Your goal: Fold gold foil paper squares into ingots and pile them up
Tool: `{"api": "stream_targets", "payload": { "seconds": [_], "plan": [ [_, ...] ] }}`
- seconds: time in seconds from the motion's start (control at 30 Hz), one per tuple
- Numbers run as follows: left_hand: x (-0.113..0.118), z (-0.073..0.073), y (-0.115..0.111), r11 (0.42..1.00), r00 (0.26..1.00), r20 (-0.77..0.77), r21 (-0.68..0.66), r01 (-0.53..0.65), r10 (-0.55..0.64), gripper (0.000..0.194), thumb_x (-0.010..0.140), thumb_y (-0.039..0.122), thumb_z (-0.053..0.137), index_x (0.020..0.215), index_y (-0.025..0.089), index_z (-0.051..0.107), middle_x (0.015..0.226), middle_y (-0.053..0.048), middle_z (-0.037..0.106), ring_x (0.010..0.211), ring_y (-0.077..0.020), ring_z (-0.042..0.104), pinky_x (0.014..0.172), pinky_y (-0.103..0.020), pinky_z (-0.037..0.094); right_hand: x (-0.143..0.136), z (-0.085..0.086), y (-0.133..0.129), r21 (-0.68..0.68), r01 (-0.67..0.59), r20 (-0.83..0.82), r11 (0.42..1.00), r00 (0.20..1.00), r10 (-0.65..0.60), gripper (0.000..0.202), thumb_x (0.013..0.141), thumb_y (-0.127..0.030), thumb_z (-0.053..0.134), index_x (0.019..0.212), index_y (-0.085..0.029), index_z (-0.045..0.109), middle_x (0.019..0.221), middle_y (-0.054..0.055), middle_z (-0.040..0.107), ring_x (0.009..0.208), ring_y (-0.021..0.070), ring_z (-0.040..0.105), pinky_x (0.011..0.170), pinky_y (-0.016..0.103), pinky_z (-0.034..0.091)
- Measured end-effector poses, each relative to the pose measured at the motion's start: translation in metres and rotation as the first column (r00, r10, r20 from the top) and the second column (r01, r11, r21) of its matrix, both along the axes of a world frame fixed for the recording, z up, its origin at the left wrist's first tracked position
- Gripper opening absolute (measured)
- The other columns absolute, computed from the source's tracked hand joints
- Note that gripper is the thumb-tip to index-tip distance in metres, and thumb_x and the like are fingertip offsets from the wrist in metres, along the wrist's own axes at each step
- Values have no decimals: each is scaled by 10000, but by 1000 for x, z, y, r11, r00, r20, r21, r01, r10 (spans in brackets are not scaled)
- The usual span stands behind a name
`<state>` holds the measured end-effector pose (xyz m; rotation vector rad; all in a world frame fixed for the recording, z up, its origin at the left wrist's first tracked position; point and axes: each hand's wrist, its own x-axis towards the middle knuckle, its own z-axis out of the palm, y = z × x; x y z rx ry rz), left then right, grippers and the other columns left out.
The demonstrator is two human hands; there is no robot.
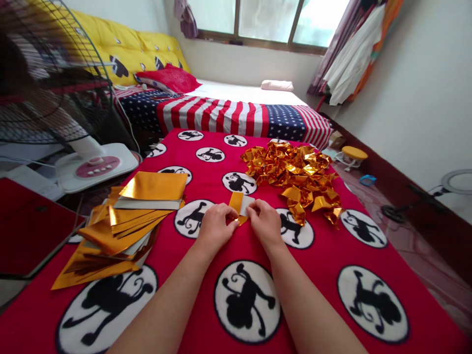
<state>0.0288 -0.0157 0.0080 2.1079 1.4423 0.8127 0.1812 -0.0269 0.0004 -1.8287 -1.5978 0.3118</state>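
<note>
Gold foil sheet [236, 200], partly folded, lies on the red cloth [320, 260], pinched at its edges by left hand [217, 225] and right hand [266, 222]; folded pieces [291, 166] lie heaped right; flat sheets [153, 187] stacked left appear pending.

Home, bedroom by the look of it. Bed [236, 92] along the far wall under a window [267, 22]; stars-and-stripes bedding [217, 115], red pillow [175, 78], yellow padded backrest [158, 46]. Purple curtain [334, 46], white garment [356, 54] hung beside it. Household fan [98, 166] at left, push buttons on its base. Low yellow-topped stool [354, 152] on the floor, right side.
</note>
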Motion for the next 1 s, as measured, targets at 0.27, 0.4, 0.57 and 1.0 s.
{"api": "stream_targets", "payload": {
  "seconds": [0.27,0.4,0.57,1.0],
  "plan": [
    [-1,-2,1,1000,1000,17,5,3,-3,74,696,146,716,741,192,678,793,-12,688,787,-172,610,749,-298,453,10,-8,2,58,-47,-94,997,994,52,81,722,-141,549,758,-199,592,742,7,614,648,146,543,618,258,383],
    [-1,-2,1,1000,1000,18,11,6,-6,107,682,145,730,740,191,651,773,-4,670,766,-167,598,732,-294,451,6,-7,0,87,15,-99,996,995,-6,46,777,-246,562,784,-208,587,751,8,626,659,154,552,617,262,383],
    [0,-2,-2,999,999,34,39,-9,8,110,703,151,724,743,187,628,786,-7,630,784,-169,584,752,-301,458,0,-5,-6,47,-38,-8,998,999,39,103,744,-289,633,803,-217,590,709,-14,604,655,153,548,590,252,363],
    [-5,5,-5,993,987,-154,114,-30,47,137,756,222,717,870,282,764,829,-7,655,827,-182,590,793,-330,418,0,6,-13,335,-66,92,940,995,37,256,810,-127,573,1020,-236,669,1143,64,583,1095,242,488,968,382,389]
  ]
}}
